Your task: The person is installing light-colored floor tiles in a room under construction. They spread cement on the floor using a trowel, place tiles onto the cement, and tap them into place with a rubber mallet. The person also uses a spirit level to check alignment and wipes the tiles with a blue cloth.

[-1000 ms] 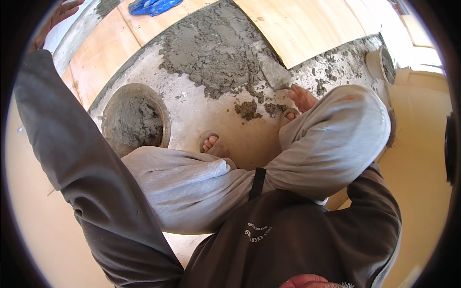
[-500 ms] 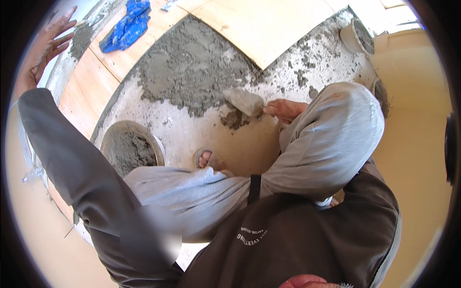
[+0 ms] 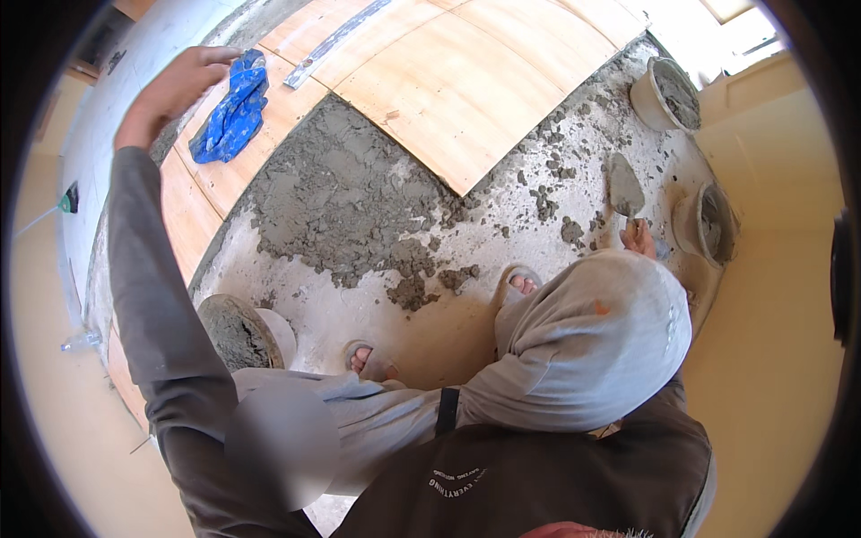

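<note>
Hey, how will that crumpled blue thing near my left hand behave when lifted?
The blue thing will probably droop, since it lies in loose folds. It looks thin, so it's likely light. Being pale-speckled, it may shed some grit.

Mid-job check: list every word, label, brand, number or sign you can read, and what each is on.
Dark top: small, pale, curved lettering on the front; wording not copied out here.
Blue cloth: pale marks, too small to tell whether any are lettering.
Grey straight bar: marks too small to read.
Trowel, upper-right bucket, wood-look panels: no lettering can be made out.
</note>
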`<state>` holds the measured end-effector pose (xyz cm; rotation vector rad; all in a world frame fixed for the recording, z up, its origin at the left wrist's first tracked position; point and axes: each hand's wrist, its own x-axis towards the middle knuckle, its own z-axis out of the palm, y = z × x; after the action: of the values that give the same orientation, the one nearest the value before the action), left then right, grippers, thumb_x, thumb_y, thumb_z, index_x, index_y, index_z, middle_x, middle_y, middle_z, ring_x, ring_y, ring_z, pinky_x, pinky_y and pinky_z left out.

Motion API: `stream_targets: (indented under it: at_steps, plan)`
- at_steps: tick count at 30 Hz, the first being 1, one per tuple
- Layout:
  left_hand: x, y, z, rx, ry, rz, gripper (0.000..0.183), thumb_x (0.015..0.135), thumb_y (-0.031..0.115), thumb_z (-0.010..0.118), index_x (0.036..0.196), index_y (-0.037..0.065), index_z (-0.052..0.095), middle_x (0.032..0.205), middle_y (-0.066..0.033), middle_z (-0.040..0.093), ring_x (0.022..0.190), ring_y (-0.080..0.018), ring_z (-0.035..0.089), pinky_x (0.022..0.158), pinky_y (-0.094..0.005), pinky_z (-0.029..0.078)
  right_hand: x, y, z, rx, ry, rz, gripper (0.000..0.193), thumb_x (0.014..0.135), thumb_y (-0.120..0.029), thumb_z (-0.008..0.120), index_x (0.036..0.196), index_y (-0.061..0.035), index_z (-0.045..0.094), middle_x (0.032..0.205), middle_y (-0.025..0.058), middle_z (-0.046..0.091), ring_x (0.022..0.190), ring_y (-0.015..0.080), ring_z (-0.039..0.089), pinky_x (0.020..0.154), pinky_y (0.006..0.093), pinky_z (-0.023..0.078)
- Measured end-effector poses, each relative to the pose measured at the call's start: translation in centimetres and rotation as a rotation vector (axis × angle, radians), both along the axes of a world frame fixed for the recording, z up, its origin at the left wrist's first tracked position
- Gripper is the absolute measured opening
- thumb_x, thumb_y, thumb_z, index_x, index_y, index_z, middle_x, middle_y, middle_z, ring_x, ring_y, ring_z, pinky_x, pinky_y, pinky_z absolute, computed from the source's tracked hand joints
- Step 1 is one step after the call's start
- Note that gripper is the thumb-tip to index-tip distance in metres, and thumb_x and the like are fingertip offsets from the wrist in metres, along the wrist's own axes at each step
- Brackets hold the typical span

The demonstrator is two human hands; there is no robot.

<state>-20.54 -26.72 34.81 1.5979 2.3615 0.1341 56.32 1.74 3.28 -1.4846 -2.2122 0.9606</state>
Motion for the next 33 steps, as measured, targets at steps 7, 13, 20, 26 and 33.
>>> stream_targets:
  at_steps: [7, 13, 20, 26, 33]
  plan:
    - [16.0, 9.1, -18.1, -0.152, -0.002, 0.029, 0.042, 0.103, 0.026, 0.057, 0.138, 0.005, 0.064, 0.137, -0.0197, 0.066, 0.129, -0.0347, 0.061, 0.114, -0.0426, 0.045, 2.4, 6.5, -1.5, -0.232, 0.377, -0.455, 0.048, 0.104, -0.039, 0.061, 0.138, -0.0061, 0.055, 0.106, 0.0093, 0.066, 0.092, 0.0204, 0.063, 0.077, 0.0347, 0.053]
    - [28.6, 7.6, -30.0, 0.022, 0.009, 0.095, 0.056, 0.103, 0.033, 0.060, 0.143, -0.006, 0.053, 0.154, -0.0253, 0.048, 0.144, -0.0393, 0.046, 0.121, -0.0485, 0.035, 7.6, -2.8, -6.4, -0.112, 0.113, -0.241, 0.050, 0.104, -0.042, 0.062, 0.137, -0.0047, 0.057, 0.111, 0.0133, 0.064, 0.106, 0.0238, 0.058, 0.085, 0.0394, 0.050]
    - [32.8, 8.3, -34.4, 0.205, 0.051, 0.206, 0.063, 0.104, 0.036, 0.059, 0.146, -0.010, 0.047, 0.158, -0.0263, 0.041, 0.150, -0.0386, 0.036, 0.124, -0.0503, 0.029, -3.6, -8.3, -1.5, -0.407, 0.247, -0.277, 0.047, 0.104, -0.042, 0.062, 0.133, -0.0051, 0.057, 0.103, 0.0101, 0.061, 0.097, 0.0207, 0.056, 0.079, 0.0368, 0.048]
    - [32.8, 8.3, -31.5, 0.181, -0.112, 0.522, 0.065, 0.097, 0.034, 0.070, 0.144, -0.006, 0.051, 0.143, -0.0265, 0.051, 0.137, -0.0411, 0.046, 0.114, -0.0523, 0.038, -9.0, -8.6, -0.7, -0.436, 0.256, -0.182, 0.045, 0.104, -0.042, 0.063, 0.129, -0.0054, 0.058, 0.096, 0.0075, 0.059, 0.088, 0.0180, 0.055, 0.074, 0.0345, 0.047]
    - [32.7, 9.1, -33.6, 0.162, -0.303, 0.638, 0.068, 0.097, 0.033, 0.072, 0.148, -0.006, 0.049, 0.124, -0.0225, 0.061, 0.120, -0.0372, 0.057, 0.101, -0.0453, 0.050, -5.6, -7.1, -0.2, -0.350, 0.206, -0.280, 0.043, 0.104, -0.042, 0.063, 0.125, -0.0057, 0.059, 0.088, 0.0044, 0.057, 0.079, 0.0149, 0.053, 0.068, 0.0319, 0.045]
